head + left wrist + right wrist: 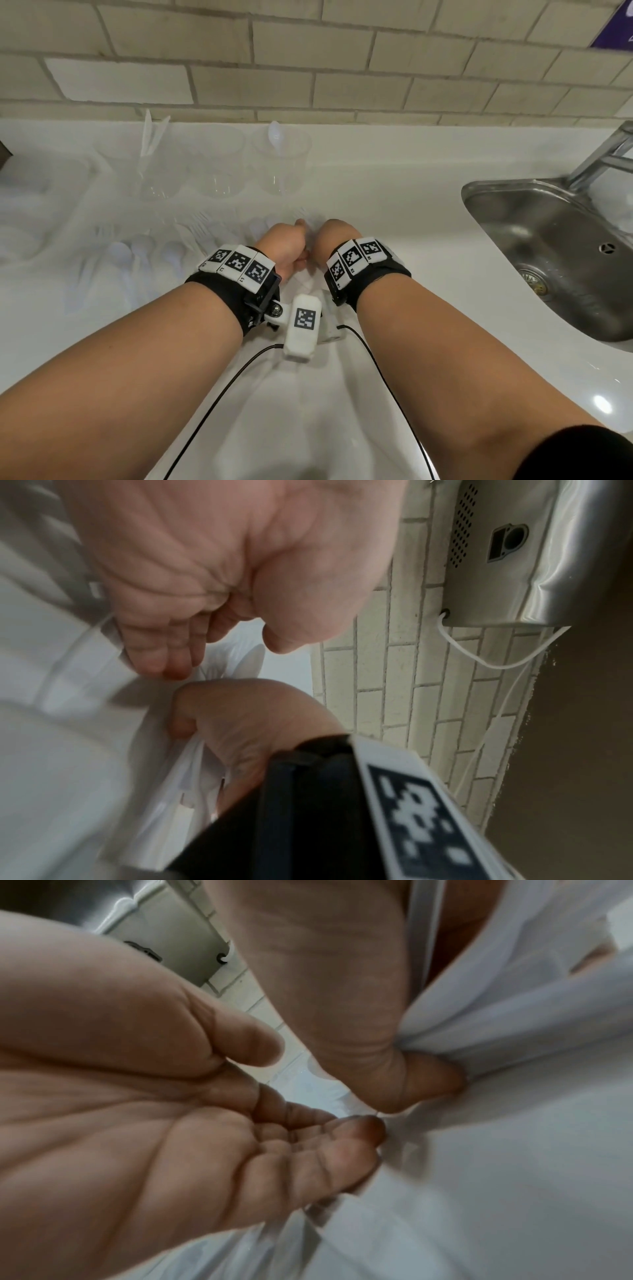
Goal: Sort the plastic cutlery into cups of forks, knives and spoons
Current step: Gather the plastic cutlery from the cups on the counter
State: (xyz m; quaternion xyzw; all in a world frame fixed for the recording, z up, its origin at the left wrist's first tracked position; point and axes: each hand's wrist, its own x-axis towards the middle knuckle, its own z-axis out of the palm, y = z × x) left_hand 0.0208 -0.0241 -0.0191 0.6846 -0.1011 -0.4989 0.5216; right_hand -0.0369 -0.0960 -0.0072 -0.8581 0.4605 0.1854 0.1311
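While left hand (286, 245) pinches cutlery | right hand (330, 240) cupped | clear ribbed cups (219, 161)

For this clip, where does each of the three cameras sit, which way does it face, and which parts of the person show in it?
Head: above, looking down at the white countertop, three clear plastic cups and steel sink; both forearms, left hand and right hand.
Left wrist: faces along the left hand toward a tiled wall; right hand below.
Right wrist: faces along the right hand; left hand above.
Shared: both wrist views show both hands at white plastic cutlery.
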